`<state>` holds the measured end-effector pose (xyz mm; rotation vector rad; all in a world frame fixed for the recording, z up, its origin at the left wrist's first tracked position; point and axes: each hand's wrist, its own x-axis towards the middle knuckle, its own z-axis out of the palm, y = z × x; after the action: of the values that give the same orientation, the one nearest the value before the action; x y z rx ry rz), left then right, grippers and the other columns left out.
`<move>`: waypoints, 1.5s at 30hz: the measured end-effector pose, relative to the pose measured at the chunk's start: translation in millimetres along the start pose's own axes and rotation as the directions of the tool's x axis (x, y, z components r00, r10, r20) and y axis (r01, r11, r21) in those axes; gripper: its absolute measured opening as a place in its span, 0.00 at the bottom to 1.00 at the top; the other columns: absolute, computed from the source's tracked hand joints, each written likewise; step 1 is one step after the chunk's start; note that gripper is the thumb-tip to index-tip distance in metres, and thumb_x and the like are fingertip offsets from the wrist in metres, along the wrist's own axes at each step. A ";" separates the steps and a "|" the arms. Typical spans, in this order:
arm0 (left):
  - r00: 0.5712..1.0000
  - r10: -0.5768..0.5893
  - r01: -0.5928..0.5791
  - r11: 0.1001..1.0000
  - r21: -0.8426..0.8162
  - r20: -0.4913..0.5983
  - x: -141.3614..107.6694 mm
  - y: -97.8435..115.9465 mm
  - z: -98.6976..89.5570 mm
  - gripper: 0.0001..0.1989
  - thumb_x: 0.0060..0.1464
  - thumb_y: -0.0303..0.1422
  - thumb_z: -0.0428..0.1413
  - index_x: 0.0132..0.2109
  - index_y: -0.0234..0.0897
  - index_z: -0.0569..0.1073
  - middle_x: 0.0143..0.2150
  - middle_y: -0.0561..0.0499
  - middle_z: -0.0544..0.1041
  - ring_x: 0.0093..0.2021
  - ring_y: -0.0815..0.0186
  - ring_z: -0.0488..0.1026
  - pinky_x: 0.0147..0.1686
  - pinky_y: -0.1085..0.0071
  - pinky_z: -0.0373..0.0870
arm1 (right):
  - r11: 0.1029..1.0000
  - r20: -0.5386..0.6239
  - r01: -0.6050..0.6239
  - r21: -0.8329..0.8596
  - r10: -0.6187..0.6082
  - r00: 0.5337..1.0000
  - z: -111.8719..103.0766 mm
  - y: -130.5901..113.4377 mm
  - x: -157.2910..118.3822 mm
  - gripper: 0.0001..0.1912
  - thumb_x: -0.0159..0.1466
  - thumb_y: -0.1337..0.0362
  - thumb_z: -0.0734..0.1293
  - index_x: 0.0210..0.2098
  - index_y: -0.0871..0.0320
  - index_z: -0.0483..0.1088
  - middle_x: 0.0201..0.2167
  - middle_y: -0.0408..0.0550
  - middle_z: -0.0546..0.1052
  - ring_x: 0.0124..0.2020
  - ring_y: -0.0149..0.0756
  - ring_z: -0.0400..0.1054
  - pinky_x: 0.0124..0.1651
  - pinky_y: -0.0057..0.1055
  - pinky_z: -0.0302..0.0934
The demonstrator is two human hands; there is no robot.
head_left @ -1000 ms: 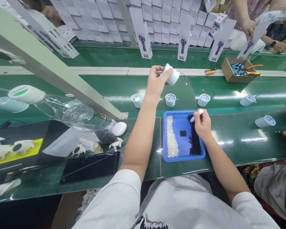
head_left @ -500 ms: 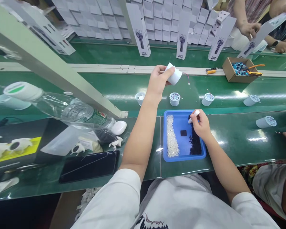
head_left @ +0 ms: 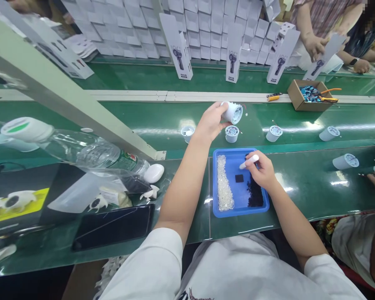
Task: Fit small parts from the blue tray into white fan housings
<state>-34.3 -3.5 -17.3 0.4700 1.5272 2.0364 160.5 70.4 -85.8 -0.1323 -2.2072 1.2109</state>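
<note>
My left hand (head_left: 213, 120) is closed around a white cylindrical fan housing (head_left: 233, 112), tilted with its vaned end toward the right. Just below it, another fan housing (head_left: 231, 133) stands upright on the green bench. In my right hand (head_left: 261, 170) is a white pen-like stick (head_left: 249, 161), its end pointing down and left over a blue tray (head_left: 241, 213). Small white pieces (head_left: 225, 189) fill the tray's left side, and small black pieces (head_left: 255, 192) lie along its right side. Between them is a black square (head_left: 239, 178).
More housings stand on the bench, one (head_left: 274, 133) right of centre and one (head_left: 187, 132) behind my left forearm. A cardboard box (head_left: 309, 104) holds blue parts and orange-handled pliers. At left lie a plastic bottle (head_left: 90, 148) and a dark tablet-like slab (head_left: 114, 227). Co-workers' hands (head_left: 315, 46) handle cartons opposite.
My left hand has lowered and turned the fan housing, so its vaned end now shows. My right hand has shifted slightly, bringing the stick toward the middle of the tray.
</note>
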 end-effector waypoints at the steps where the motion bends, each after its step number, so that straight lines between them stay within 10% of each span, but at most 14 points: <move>1: 1.000 -0.024 0.024 1.000 0.020 0.004 -3.8 0.5 2.8 0.06 0.59 0.31 0.53 0.34 0.36 0.71 0.33 0.49 0.74 0.36 0.68 0.73 0.36 0.70 0.76 | 1.000 -0.092 -0.001 0.029 0.004 0.996 -0.4 1.4 -0.2 0.15 0.65 0.48 0.64 0.35 0.53 0.67 0.27 0.43 0.73 0.25 0.33 0.69 0.32 0.34 0.66; 8: 0.992 -0.118 0.111 0.987 0.118 0.050 -18.7 0.5 20.7 0.08 0.56 0.27 0.55 0.28 0.35 0.70 0.29 0.52 0.71 0.29 0.70 0.69 0.28 0.74 0.70 | 0.983 -0.461 -0.010 0.185 0.096 0.882 0.0 3.3 2.8 0.17 0.64 0.47 0.65 0.42 0.52 0.63 0.36 0.47 0.78 0.35 0.36 0.77 0.41 0.36 0.71; 30: 0.978 -0.162 0.133 0.968 0.213 0.128 -28.1 -2.9 35.3 0.08 0.54 0.30 0.56 0.27 0.36 0.70 0.28 0.54 0.71 0.28 0.71 0.69 0.27 0.74 0.69 | 0.970 -0.427 -0.115 0.214 0.198 0.882 -1.7 4.4 2.3 0.18 0.64 0.47 0.64 0.43 0.53 0.66 0.39 0.51 0.80 0.35 0.38 0.76 0.42 0.38 0.72; 38: 0.975 0.175 -0.149 0.973 0.176 -0.139 -36.1 -16.1 56.2 0.20 0.54 0.26 0.55 0.20 0.37 0.54 0.19 0.58 0.56 0.22 0.75 0.56 0.24 0.76 0.56 | 0.974 -0.171 -0.226 0.008 0.224 0.960 1.3 -0.2 -0.2 0.14 0.65 0.52 0.63 0.41 0.54 0.72 0.18 0.36 0.65 0.17 0.28 0.57 0.22 0.27 0.56; 45: 0.977 0.110 -0.125 0.989 -0.074 -0.184 -43.2 -30.2 71.8 0.22 0.58 0.30 0.53 0.21 0.38 0.49 0.20 0.58 0.49 0.19 0.75 0.51 0.21 0.75 0.55 | 0.979 -0.096 -0.201 0.029 0.203 0.974 7.7 -3.9 -7.1 0.18 0.68 0.50 0.58 0.43 0.56 0.71 0.17 0.36 0.62 0.16 0.28 0.55 0.22 0.28 0.54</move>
<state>47.5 31.2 -23.0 0.3584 1.5408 2.2789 162.7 59.9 -89.1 -0.4093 -2.1352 1.3043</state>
